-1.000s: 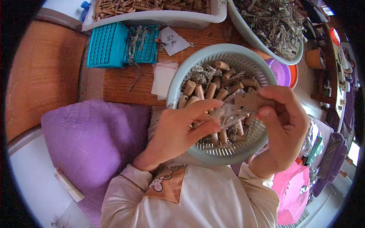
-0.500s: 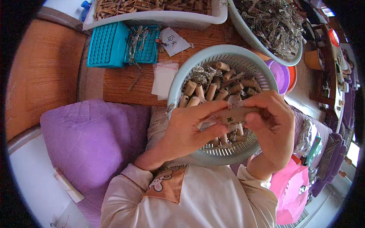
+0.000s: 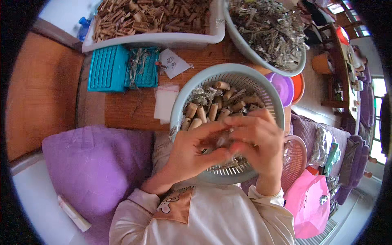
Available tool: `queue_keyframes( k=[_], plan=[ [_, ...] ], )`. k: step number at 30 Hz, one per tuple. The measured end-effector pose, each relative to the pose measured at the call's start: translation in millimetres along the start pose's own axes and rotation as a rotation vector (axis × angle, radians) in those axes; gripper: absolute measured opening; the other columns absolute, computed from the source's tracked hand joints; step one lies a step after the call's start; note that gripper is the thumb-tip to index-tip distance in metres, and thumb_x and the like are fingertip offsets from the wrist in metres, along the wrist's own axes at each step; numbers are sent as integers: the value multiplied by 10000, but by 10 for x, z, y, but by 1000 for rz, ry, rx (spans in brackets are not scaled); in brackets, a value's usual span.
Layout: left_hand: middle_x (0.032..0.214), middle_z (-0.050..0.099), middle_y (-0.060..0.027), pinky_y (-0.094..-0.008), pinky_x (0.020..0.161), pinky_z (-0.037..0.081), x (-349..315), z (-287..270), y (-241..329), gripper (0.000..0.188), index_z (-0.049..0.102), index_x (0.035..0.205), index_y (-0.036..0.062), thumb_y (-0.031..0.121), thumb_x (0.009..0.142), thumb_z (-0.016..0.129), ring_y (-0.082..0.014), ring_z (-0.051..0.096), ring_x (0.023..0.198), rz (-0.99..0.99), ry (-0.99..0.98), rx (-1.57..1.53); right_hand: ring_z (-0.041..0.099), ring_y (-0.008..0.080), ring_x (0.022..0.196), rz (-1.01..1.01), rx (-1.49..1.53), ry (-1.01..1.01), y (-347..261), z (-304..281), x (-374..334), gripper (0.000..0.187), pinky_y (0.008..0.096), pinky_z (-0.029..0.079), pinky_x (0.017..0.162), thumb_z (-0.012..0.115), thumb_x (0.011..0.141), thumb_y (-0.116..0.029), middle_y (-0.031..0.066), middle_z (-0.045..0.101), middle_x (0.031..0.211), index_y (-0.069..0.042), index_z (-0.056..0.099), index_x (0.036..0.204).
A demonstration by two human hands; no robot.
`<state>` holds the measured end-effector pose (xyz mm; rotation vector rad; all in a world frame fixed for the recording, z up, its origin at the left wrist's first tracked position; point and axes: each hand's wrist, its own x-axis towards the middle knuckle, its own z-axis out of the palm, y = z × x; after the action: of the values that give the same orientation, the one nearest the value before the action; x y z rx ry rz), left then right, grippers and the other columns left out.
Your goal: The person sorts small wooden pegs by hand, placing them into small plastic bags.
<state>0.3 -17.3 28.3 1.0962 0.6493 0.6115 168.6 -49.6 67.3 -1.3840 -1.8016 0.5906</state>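
Note:
My left hand (image 3: 190,149) and my right hand (image 3: 261,136) meet over the near part of a grey-blue slotted basket (image 3: 191,83). The fingers of both are curled in toward each other around something small. A pale, see-through glint shows between them, but the fingers and motion blur hide what it is. Inside the basket lie several brown cardboard tubes (image 3: 213,111), beside a tangle of thin silvery strands (image 3: 203,97). The tubes nearest me are partly covered by my hands.
Behind stand a white tub (image 3: 163,43) of brown scraps and a grey-blue tub (image 3: 300,67) heaped with silvery strands. Teal baskets (image 3: 107,68) and white papers (image 3: 166,102) lie on the wooden table. A purple cushion (image 3: 96,163) is left, a pink bag (image 3: 308,204) right.
A brown cardboard tube showed between my hands before; now they are closer together and it is hidden. My view has shifted, bringing more of the far tubs in and uncovering a pink basket.

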Motion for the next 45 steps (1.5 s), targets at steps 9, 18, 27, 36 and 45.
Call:
queue_keyframes(
  k=[9,18,27,36,45],
  plan=[
    [1034,554,-117,-249,804,447,68,-34,22,430,439,1141,-34,24,754,616,-137,538,927,194,21,-184,527,240,963,332,736,147,-76,231,-238,471,346,433,789,609,741,-362,173,480,1149,-27,547,1067],
    [1006,574,-127,-234,768,444,105,94,148,397,472,1101,-36,82,759,633,-137,549,900,384,164,51,582,137,611,445,199,227,-261,281,-83,216,252,455,576,494,830,-86,128,611,742,-21,568,1023],
    [972,594,-130,-227,755,445,319,70,341,358,493,1083,-16,97,769,623,-130,556,894,404,193,154,604,175,604,404,114,470,-330,271,91,155,268,457,549,470,833,-59,127,606,708,-8,582,926],
    [963,587,-115,-251,809,422,369,-21,378,394,500,1063,-6,173,748,656,-155,551,924,318,220,164,465,64,564,507,386,492,-280,393,119,197,201,386,510,459,864,-135,25,529,617,13,568,935],
    [1005,579,-144,-309,764,446,425,-183,350,372,535,1025,2,131,707,678,-215,579,858,725,383,534,432,13,552,530,392,436,-265,339,194,197,157,350,478,486,844,-71,-8,561,669,-2,576,1005]
  ],
)
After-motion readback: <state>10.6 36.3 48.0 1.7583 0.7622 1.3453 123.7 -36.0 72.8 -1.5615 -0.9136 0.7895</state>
